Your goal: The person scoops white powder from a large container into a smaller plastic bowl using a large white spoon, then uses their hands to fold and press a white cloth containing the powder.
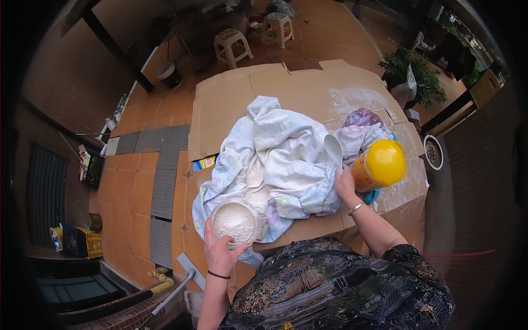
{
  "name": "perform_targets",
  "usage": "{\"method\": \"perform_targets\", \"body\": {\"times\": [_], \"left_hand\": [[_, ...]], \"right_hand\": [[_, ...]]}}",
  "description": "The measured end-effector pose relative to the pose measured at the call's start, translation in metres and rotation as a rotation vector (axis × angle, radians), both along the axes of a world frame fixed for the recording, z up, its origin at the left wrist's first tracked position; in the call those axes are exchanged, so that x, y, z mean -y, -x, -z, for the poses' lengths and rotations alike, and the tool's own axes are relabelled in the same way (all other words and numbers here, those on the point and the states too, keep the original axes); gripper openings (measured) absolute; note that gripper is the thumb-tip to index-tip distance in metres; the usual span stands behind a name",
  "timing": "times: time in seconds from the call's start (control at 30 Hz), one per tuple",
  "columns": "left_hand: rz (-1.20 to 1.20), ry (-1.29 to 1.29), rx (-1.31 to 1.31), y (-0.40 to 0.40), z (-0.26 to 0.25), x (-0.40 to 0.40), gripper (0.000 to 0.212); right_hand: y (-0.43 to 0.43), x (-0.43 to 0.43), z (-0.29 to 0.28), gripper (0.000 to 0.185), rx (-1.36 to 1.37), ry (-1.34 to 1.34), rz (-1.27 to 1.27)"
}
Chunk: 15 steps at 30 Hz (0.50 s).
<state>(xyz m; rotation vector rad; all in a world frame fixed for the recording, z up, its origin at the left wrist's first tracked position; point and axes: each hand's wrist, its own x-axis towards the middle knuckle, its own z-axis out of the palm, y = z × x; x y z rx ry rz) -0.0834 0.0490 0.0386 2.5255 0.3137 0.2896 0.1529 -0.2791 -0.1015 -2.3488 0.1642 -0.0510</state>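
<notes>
My left hand (225,251) grips the near rim of a clear round container (256,231) that holds white powder (234,222). Held by its handle in my right hand (345,185) is a white spoon (333,149), its bowl pointing away from me. A pale patterned cloth (288,144) lies crumpled between the hands, with white powder (256,192) dusted in its fold. Just right of the spoon stands a container with a yellow domed lid (387,161) and a patterned side. Behind it is a bundled purple and white cloth (359,130).
Flattened cardboard (231,99) covers the work surface, with whitish smears at its right. A yellow and blue packet (204,163) pokes out at the left edge. Plastic stools (232,43) stand beyond. A flat mop (190,270) leans at lower left; a white pot (433,152) is at right.
</notes>
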Motion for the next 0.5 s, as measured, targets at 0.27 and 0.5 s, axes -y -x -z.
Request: {"method": "perform_targets", "body": {"times": [0.27, 0.5], "left_hand": [[0.045, -0.094, -0.203, -0.005, -0.013, 0.005, 0.04], [0.118, -0.162, -0.091, -0.005, 0.0, 0.001, 0.039]], "right_hand": [[0.01, -0.089, 0.039, 0.029, -0.36, -0.082, -0.039], [0.013, -0.139, 0.042, 0.034, -0.261, -0.223, -0.534]]}}
